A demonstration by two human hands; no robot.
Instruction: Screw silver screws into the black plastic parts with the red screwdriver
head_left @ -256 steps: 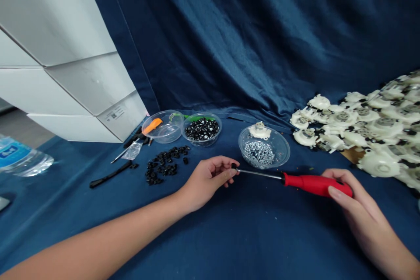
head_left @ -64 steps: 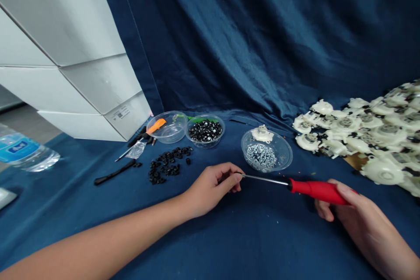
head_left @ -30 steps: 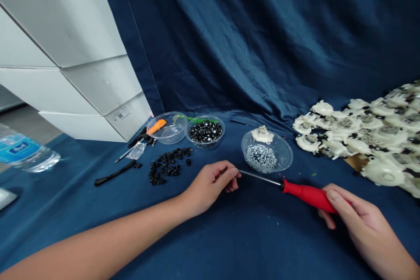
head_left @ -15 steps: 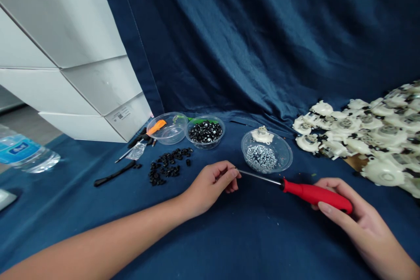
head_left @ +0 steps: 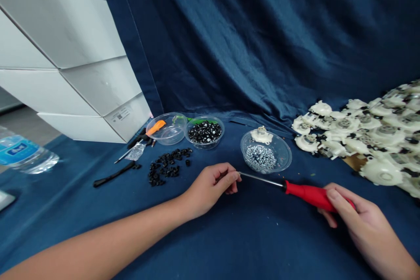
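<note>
A red-handled screwdriver [head_left: 308,194] lies nearly level over the cloth, its metal shaft pointing left. My right hand [head_left: 351,210] is closed on the rear of its handle, thumb on top. The screwdriver's tip reaches the fingertips of my left hand [head_left: 219,183], which are pinched together; whatever they hold is too small and covered to name. Just behind the shaft stands a clear tub of small silver screws [head_left: 261,157], with a cream plastic part [head_left: 261,135] resting at its back rim.
Loose black parts [head_left: 164,168] lie left of my left hand. Behind are a tub of black parts [head_left: 205,133] and a clear tub [head_left: 173,133] with an orange item. Cream housings [head_left: 382,171] are heaped at right. White boxes [head_left: 88,78] and a water bottle [head_left: 26,153] stand left.
My right hand has shifted its grip on the screwdriver handle, thumb now over the top. The screwdriver has moved slightly right; my left hand stays almost in place.
</note>
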